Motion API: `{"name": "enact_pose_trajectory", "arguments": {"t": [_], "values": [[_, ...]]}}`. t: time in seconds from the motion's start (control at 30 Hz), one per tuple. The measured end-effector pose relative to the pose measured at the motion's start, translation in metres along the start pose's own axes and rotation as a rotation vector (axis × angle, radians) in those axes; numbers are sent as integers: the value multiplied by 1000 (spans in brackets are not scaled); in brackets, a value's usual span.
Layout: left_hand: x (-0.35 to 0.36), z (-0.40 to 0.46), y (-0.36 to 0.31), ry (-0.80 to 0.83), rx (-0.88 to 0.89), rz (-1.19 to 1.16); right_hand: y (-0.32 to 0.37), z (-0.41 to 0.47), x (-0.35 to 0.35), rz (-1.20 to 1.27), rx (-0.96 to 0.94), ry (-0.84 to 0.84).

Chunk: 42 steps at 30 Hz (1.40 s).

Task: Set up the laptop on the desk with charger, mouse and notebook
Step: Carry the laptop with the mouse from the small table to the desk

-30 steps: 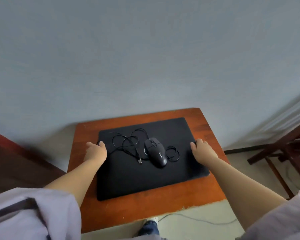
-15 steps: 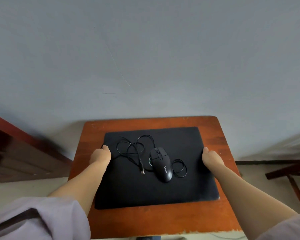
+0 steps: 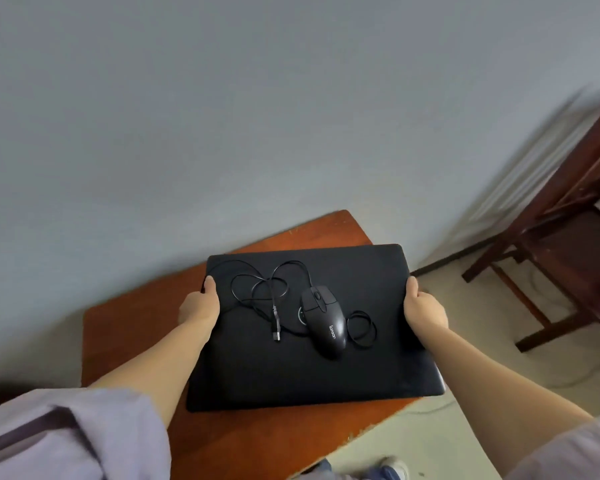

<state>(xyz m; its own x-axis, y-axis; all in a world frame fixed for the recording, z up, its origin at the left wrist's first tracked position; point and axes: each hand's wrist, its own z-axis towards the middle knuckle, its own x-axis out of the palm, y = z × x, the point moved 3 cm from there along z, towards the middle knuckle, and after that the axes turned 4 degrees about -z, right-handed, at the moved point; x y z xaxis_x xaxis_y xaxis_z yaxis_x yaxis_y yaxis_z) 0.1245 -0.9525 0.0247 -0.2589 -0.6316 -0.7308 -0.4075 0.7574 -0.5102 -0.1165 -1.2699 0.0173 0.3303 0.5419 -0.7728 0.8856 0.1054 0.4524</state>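
Both of my hands were clamped on the closed black laptop (image 3: 326,358), one at each side edge. My left hand (image 3: 200,304) gripped the left edge near the far corner, thumb on top of the lid and the other fingers hidden beneath. My right hand (image 3: 425,311) gripped the right edge the same way, thumb lying along the rim, fingers curled under out of sight. Lilac sleeves (image 3: 66,441) covered my upper arms, leaving the forearms bare.

On the lid, about in the middle, lay a black wired mouse (image 3: 324,315), its nose pointing away from me. Its thin cable (image 3: 257,285) sprawled in loose loops over the left half of the lid, the USB plug (image 3: 276,332) resting near the mouse, and one small loop lay just right of the mouse.

Under the laptop was a small reddish-brown wooden table (image 3: 125,334), set against a grey wall (image 3: 257,116); the laptop's right side reached out past the table's edge, and I could not tell whether it touched the wood. A dark wooden chair (image 3: 568,244) stood well apart on the right, on a pale floor (image 3: 413,445).
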Motion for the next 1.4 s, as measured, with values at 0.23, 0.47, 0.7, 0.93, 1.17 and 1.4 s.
{"name": "enact_pose_trajectory", "arguments": {"t": [0.23, 0.47, 0.7, 0.93, 1.17, 1.4], "values": [[118, -95, -105, 219, 363, 152, -162, -24, -81, 267, 320, -224], [257, -267, -146, 456, 578, 307, -352, -88, -155, 403, 576, -410], [370, -447, -127, 632, 652, 384, -519, -151, -219, 445, 786, -516], [450, -566, -128, 728, 730, 439, -622, -179, -262, 497, 944, -547], [531, -640, -173, 776, 834, 439, -686, -135, -314, 503, 994, -544], [639, -725, -251, 800, 885, 487, -755, -57, -398, 559, 1057, -581]]}}
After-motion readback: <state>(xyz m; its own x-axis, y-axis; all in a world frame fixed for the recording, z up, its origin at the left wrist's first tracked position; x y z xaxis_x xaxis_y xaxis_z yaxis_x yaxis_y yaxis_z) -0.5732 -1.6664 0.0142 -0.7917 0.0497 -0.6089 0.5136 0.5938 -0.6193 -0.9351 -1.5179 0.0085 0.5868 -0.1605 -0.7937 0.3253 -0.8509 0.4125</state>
